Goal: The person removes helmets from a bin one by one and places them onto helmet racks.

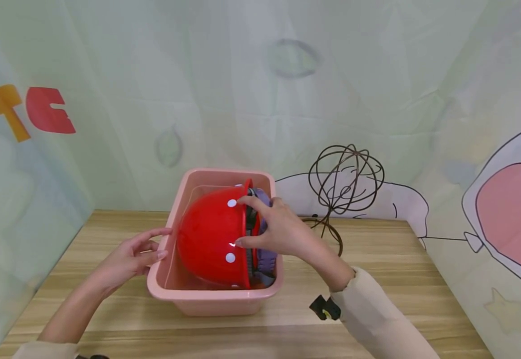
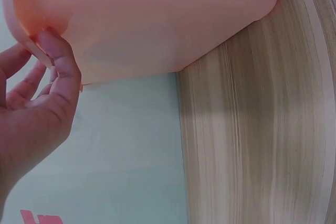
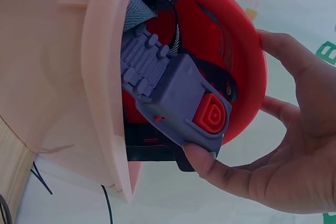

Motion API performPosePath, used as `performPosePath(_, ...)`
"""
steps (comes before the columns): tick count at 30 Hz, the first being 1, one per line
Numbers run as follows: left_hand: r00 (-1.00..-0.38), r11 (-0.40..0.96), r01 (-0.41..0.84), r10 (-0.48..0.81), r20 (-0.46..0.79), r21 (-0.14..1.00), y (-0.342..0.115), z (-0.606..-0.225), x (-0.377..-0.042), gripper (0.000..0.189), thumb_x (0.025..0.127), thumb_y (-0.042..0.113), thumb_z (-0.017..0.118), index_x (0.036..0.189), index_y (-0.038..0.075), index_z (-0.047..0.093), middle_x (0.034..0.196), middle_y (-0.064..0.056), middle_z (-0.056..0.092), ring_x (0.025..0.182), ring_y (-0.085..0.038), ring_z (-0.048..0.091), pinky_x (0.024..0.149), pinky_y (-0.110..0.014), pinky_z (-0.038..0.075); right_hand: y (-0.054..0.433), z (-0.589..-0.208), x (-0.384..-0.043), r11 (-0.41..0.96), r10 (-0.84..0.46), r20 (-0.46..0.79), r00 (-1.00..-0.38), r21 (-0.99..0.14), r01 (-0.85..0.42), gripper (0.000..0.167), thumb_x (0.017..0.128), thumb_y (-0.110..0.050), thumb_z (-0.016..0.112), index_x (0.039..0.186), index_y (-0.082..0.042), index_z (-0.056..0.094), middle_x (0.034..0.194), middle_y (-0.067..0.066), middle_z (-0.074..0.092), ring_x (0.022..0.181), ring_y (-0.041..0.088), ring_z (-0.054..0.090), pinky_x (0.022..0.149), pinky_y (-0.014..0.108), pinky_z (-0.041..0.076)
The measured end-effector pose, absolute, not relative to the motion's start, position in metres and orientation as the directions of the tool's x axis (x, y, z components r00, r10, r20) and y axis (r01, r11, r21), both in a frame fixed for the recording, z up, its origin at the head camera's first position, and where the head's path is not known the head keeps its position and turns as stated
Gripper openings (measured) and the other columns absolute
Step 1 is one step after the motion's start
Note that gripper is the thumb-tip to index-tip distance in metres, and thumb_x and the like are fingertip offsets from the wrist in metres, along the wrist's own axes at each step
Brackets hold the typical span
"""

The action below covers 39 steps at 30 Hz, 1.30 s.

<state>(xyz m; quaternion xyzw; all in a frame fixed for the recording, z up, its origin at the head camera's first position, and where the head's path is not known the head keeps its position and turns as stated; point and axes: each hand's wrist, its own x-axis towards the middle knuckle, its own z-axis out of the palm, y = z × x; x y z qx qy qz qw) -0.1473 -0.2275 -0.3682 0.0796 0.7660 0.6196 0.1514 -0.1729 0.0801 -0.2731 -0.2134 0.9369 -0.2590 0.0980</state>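
A red hard hat (image 1: 211, 234) lies on its side inside a pink plastic bin (image 1: 215, 295), its domed shell toward the left and its open underside toward the right. Its grey-purple ratchet strap with a red knob (image 3: 211, 113) shows in the right wrist view, beside black webbing. My right hand (image 1: 283, 227) grips the hat at its brim, fingers spread along the edge and thumb at the strap end. On the bin's left side, my left hand (image 1: 128, 257) pinches the rim, also seen in the left wrist view, where the hand (image 2: 42, 98) curls about the edge.
A dark wire whisk-shaped stand (image 1: 331, 207) with a looped base is at the back right of the wooden table (image 1: 368, 279). A printed pale curtain (image 1: 224, 99) hangs close behind the table and along both sides.
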Motion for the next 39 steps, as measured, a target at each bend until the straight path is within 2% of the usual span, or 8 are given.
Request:
performPosePath(6, -0.941, 0.223, -0.067, 0.309, -0.136, 0.973, -0.227, -0.367, -0.147, 0.059, 0.091, 0.015, 0.057, 0.140, 0.000, 0.028, 0.100, -0.017, 0.052, 0.084, -0.020, 0.060, 0.069, -0.036, 0.054, 0.081, -0.274, -0.172, 0.768, -0.465, -0.050, -0.884, -0.520, -0.375, 0.072, 0.072, -0.031, 0.076, 0.134, -0.031, 0.040, 0.120, 0.015, 0.039, 0.102, 0.024, 0.043, 0.062, 0.029, 0.054)
performPosePath(21, -0.940, 0.224, -0.062, 0.313, -0.132, 0.973, -0.226, -0.367, -0.147, 0.059, 0.090, 0.017, 0.058, 0.139, 0.000, 0.029, 0.100, -0.017, 0.053, 0.085, -0.020, 0.060, 0.070, -0.036, 0.054, 0.086, -0.275, -0.170, 0.767, -0.459, -0.043, -0.887, -0.523, -0.372, 0.072, 0.073, -0.031, 0.076, 0.133, -0.029, 0.038, 0.102, 0.011, 0.049, 0.095, 0.023, 0.047, 0.055, 0.022, 0.051)
performPosePath(29, -0.940, 0.229, -0.072, 0.310, -0.143, 0.971, -0.226, -0.368, -0.146, 0.060, 0.090, 0.018, 0.059, 0.139, 0.001, 0.029, 0.100, -0.018, 0.053, 0.084, -0.020, 0.060, 0.070, -0.037, 0.054, 0.090, -0.280, -0.166, 0.757, -0.447, -0.003, -0.895, -0.534, -0.376, 0.070, 0.072, -0.032, 0.076, 0.132, -0.028, 0.039, 0.110, 0.015, 0.048, 0.094, 0.023, 0.049, 0.058, 0.025, 0.053)
performPosePath(39, -0.941, 0.234, -0.053, 0.314, -0.127, 0.971, -0.226, -0.366, -0.146, 0.059, 0.090, 0.016, 0.058, 0.139, -0.001, 0.028, 0.096, -0.015, 0.052, 0.082, -0.019, 0.059, 0.068, -0.035, 0.054, 0.089, -0.281, -0.165, 0.759, -0.433, 0.027, -0.901, -0.527, -0.381, 0.066, 0.073, -0.031, 0.074, 0.130, -0.028, 0.041, 0.105, 0.012, 0.048, 0.090, 0.021, 0.049, 0.055, 0.022, 0.051)
